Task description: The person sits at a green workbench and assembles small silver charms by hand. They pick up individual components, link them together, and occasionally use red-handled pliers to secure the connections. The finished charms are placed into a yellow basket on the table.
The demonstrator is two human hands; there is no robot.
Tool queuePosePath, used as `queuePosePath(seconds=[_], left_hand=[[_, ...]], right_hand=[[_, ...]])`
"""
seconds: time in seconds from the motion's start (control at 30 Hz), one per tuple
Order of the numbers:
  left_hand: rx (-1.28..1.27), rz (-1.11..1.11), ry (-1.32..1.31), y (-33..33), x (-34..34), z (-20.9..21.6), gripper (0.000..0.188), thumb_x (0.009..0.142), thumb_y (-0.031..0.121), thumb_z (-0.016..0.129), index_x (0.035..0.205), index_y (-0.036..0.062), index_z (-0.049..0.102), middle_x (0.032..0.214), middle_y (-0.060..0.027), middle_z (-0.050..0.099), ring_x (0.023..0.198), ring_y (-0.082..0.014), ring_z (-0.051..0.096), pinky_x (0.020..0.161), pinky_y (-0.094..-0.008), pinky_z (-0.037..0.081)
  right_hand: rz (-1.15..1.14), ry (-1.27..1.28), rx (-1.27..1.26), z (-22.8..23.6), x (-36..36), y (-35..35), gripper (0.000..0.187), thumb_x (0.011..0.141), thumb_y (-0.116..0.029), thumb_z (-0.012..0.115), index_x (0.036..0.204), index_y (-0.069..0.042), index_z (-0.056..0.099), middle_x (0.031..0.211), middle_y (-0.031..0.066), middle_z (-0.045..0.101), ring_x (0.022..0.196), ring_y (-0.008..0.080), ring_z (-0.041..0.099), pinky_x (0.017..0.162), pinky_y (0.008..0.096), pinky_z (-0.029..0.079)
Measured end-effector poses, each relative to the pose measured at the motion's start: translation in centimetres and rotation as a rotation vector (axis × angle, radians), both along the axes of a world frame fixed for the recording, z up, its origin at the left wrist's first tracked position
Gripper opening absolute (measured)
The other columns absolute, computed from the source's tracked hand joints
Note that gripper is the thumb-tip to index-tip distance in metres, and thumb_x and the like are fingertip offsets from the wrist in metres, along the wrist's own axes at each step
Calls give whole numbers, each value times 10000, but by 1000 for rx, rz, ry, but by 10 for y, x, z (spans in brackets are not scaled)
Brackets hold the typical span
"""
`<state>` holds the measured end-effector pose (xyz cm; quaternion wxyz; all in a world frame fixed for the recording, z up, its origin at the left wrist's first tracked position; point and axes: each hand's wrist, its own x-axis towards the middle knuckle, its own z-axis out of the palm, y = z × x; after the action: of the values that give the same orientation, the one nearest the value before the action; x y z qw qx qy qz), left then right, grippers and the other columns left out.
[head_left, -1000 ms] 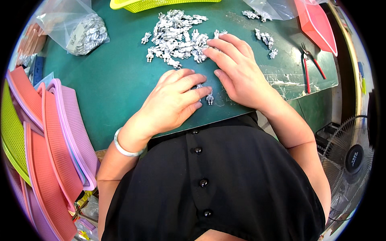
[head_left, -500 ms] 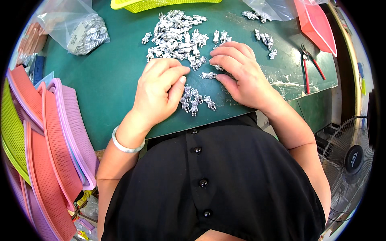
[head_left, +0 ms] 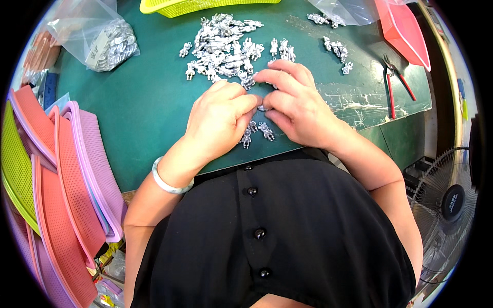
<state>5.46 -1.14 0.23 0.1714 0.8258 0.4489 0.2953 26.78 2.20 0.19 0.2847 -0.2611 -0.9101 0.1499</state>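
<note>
My left hand (head_left: pixel 218 115) and my right hand (head_left: pixel 300 105) meet above the green table. Between their fingertips is a small silver bear-shaped charm (head_left: pixel 261 108), mostly hidden by the fingers. Thumb and fingers of both hands are closed about it. Just below, several like charms lie near the table's front edge, one bear charm (head_left: pixel 266 132) in plain sight and others partly covered by my left hand. Beyond my hands spreads a heap of silver charms (head_left: pixel 221 46). A few more charms (head_left: pixel 283 50) lie to its right, close to my right fingers.
Red-handled pliers (head_left: pixel 390 84) lie at the right, below a pink basket (head_left: pixel 405 36). Small groups of charms (head_left: pixel 336 49) rest nearby. A bag of silver pieces (head_left: pixel 113 49) stands far left, a yellow-green basket (head_left: pixel 205 6) at the back. Stacked baskets (head_left: pixel 67 205) fill the left; a fan (head_left: pixel 447 205) stands right.
My left hand has moved right to meet my right hand, which has shifted slightly left. The charm by my right thumb is now between both hands' fingertips. My left hand covers part of the near group.
</note>
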Motion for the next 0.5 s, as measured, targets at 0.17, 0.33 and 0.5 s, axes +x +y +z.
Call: queuePosePath(seconds=[0.17, 0.33, 0.5], left_hand=[[49, -38, -60, 3, -4, -5, 221, 729, -42, 693, 903, 87, 735, 850, -60, 653, 805, -281, 615, 720, -388, 513], [63, -46, -86, 4, -6, -6, 212, 737, -58, 708, 900, 72, 740, 887, -49, 682, 827, -260, 632, 741, -368, 511], [47, -37, -97, 1, -6, -4, 207, 738, -54, 690, 894, 72, 742, 868, -58, 680, 835, -269, 637, 739, -382, 522]], right_hand=[[4, -8, -8, 7, 4, 11, 238, 743, -56, 739, 976, -34, 693, 1299, 116, 574, 1281, 366, 466, 1055, 510, 374], [-183, -152, 51, 10, 2, 14, 296, 743, -70, 751, 1034, -38, 705, 1311, 131, 571, 1298, 375, 451, 1056, 507, 376], [-106, -150, 1, 13, 7, 6, 328, 721, -60, 768, 1042, -40, 702, 1326, 135, 560, 1305, 386, 445, 1057, 510, 377]])
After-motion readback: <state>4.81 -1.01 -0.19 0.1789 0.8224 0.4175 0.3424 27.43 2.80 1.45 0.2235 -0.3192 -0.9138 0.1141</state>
